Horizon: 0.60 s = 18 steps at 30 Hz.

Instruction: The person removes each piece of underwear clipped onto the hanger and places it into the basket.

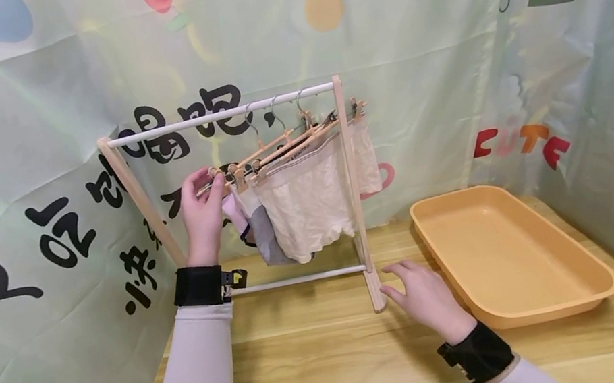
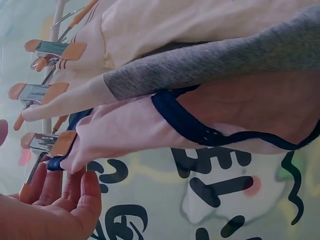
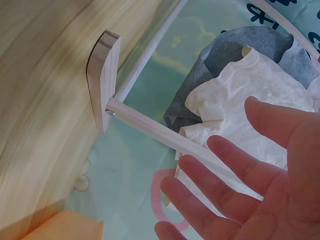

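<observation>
My left hand (image 1: 204, 213) is at the left ends of the hangers. In the left wrist view its fingers (image 2: 90, 192) lie behind the clip (image 2: 50, 144) of pink underpants (image 2: 125, 125) with dark blue trim, and the thumb tip stands apart from the clip. Beside these hang grey-and-white underpants (image 2: 215, 65) and, nearest me, cream underpants (image 1: 309, 205) with a lettered waistband. Clip hangers (image 1: 275, 152) hook them onto the white rail (image 1: 178, 126) of a small wooden rack. My right hand (image 1: 424, 297) hovers near the rack's right foot (image 1: 375, 290), fingers spread, holding nothing.
On the right of the wooden table (image 1: 312, 362) stands an orange tray (image 1: 527, 319). A printed cloth (image 1: 414, 63) hangs behind and at both sides. The rack's right post (image 1: 352, 176) stands in front of the cream underpants, and a lower bar (image 1: 298, 280) runs near the table.
</observation>
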Tool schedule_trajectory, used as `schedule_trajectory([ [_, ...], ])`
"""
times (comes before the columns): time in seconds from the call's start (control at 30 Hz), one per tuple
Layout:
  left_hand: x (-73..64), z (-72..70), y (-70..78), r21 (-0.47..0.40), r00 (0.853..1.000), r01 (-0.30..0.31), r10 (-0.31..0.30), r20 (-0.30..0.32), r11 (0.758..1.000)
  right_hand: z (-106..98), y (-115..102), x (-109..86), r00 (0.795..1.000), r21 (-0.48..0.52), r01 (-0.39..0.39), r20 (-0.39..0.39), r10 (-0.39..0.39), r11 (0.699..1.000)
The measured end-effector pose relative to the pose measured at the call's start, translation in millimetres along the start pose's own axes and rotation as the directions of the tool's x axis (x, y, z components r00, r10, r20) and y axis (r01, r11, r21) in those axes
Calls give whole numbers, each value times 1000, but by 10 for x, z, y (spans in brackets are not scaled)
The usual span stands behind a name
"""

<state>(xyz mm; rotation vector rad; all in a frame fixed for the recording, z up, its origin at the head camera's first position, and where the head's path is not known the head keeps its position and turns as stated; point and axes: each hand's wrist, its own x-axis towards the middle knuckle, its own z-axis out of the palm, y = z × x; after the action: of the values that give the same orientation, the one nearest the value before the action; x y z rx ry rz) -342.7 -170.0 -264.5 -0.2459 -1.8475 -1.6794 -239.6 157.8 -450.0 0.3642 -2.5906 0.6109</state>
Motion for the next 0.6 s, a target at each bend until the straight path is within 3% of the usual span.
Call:
schedule_trajectory([
  [0.6, 66, 26, 48, 172, 999, 8, -2, -36, 985, 20, 2, -2, 1000, 1, -1, 3, 1, 1000],
])
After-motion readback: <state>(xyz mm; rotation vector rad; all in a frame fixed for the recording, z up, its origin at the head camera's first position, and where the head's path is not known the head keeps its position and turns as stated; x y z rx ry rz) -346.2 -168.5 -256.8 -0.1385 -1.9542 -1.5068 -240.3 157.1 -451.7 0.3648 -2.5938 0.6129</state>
